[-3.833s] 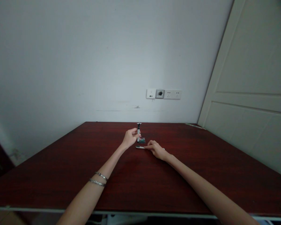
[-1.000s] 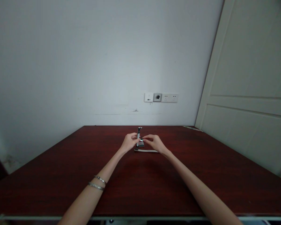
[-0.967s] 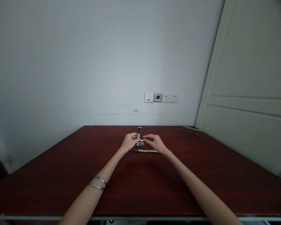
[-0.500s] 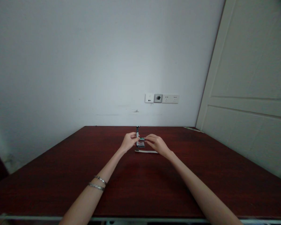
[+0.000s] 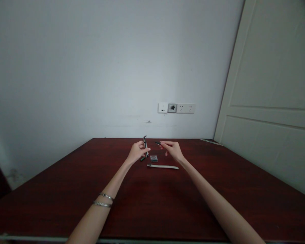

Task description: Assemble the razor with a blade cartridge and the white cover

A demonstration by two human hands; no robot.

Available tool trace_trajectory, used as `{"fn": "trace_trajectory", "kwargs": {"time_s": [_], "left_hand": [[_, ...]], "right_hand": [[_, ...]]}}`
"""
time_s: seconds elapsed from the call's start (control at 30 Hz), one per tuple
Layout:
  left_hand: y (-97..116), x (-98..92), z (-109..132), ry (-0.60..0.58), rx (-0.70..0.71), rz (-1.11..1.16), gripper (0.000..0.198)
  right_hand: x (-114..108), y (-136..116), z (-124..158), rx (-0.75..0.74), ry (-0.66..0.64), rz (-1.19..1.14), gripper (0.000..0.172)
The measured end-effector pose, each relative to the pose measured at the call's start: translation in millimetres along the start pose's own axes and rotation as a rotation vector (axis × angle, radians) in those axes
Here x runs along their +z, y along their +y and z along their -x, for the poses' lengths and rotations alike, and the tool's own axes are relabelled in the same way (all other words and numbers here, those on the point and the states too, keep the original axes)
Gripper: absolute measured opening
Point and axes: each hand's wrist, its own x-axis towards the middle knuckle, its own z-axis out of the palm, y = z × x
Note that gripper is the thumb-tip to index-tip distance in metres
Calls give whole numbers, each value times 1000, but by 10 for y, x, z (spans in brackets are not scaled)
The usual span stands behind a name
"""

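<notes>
My left hand grips a slim black-and-white device, held nearly upright with its top leaning slightly left. To its right, my right hand pinches a small dark piece between thumb and fingers, apart from the device. A small green item lies just under my left hand. Between the hands, on the table, rests a small clear case. Nearer to me lies a long pale strip with a dark left end.
The dark red table reaches back to a pale wall. Wall sockets are above its back edge. A white door panel stands at the right, and a thin flat strip lies at the back right corner.
My hands have moved apart. The green item, earlier between my hands, now shows below my left hand. The device has tilted, and a dark piece now shows in my right fingers.
</notes>
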Motion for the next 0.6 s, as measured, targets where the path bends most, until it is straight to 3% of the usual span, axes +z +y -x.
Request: {"fn": "trace_trajectory", "kwargs": {"time_s": [0.13,0.37,0.6], "left_hand": [[-17,110,46,20,146,-120,26],[-125,278,133,175,326,-388,18],[-180,389,205,177,361,-565,21]], "right_hand": [[28,-10,-156,20,8,-45,39],[56,-111,-260,-22,9,6,40],[59,-192,-152,-49,-47,21,41]]}}
